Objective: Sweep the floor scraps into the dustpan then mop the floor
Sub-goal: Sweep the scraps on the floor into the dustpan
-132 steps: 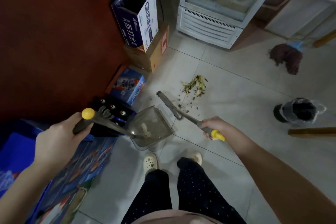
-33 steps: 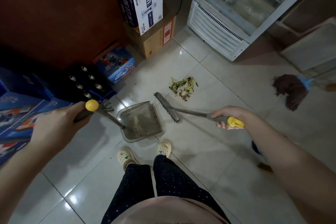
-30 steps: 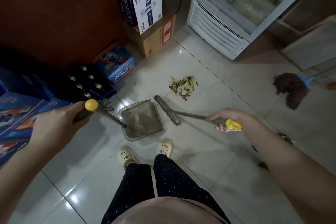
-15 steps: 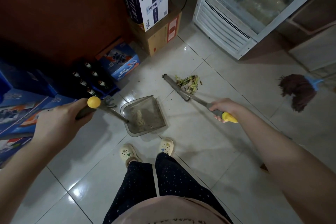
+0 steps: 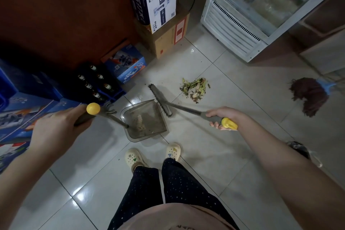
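One dustpan (image 5: 147,121), one broom (image 5: 164,102), one scrap pile (image 5: 195,88), one mop (image 5: 309,93). Two hands: left hand (image 5: 57,127), right hand (image 5: 223,117). Two shoes (image 5: 133,157). Two stacked cardboard boxes (image 5: 164,41) beyond the hands.

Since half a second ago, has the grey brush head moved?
Yes. The grey brush head pulled back from the green scrap pile to the dustpan mouth.

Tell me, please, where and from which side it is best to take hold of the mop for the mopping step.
Probably grip the mop by its handle, above the blue collar, coming from the near side. The head lies splayed on the floor; the handle slants up and away, mostly out of view.
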Demonstrator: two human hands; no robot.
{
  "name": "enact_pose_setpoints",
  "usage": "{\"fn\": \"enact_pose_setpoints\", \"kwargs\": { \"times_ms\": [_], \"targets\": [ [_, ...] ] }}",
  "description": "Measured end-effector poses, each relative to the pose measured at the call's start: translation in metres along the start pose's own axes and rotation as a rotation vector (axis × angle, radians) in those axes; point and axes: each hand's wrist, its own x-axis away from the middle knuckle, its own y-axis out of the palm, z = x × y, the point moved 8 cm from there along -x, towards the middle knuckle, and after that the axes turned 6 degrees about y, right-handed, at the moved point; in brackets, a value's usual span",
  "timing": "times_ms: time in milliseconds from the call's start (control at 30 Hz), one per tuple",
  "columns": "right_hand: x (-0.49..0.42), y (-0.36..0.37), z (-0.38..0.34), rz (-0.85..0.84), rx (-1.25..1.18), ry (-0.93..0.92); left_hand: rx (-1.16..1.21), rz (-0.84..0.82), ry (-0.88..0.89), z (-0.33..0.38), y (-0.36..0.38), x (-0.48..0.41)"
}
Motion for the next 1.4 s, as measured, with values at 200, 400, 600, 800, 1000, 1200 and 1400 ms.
{"fn": "enact_pose_setpoints", "kwargs": {
  "times_ms": [200, 400, 600, 800, 1000, 1200, 1400],
  "targets": [
    [-0.02, 0.015, -0.01, 0.116, 0.029, -0.018, -0.015, 0.035, -0.058, -0.002, -0.011, 0.005],
    [-0.026, 0.004, -0.021, 0.19, 0.003, -0.079, -0.033, 0.017, -0.036, -0.003, -0.007, 0.002],
    [-0.027, -0.005, -0.019, 0.218, -0.031, -0.09, -0.037, 0.014, -0.018, 0.002, -0.006, -0.004],
    [-0.027, -0.013, -0.014, 0.264, -0.038, -0.11, -0.021, 0.052, 0.034, 0.009, -0.011, -0.015],
    [-0.026, -0.025, -0.008, 0.308, -0.051, -0.096, -0.034, 0.069, -0.005, 0.013, -0.015, -0.025],
    [-0.018, -0.03, -0.003, 0.303, -0.114, -0.104, -0.04, 0.056, 0.031, 0.022, -0.015, -0.033],
    [-0.007, -0.017, 0.0, 0.267, -0.166, -0.124, -0.036, 0.053, 0.048, 0.025, -0.013, -0.037]
  ]
}}
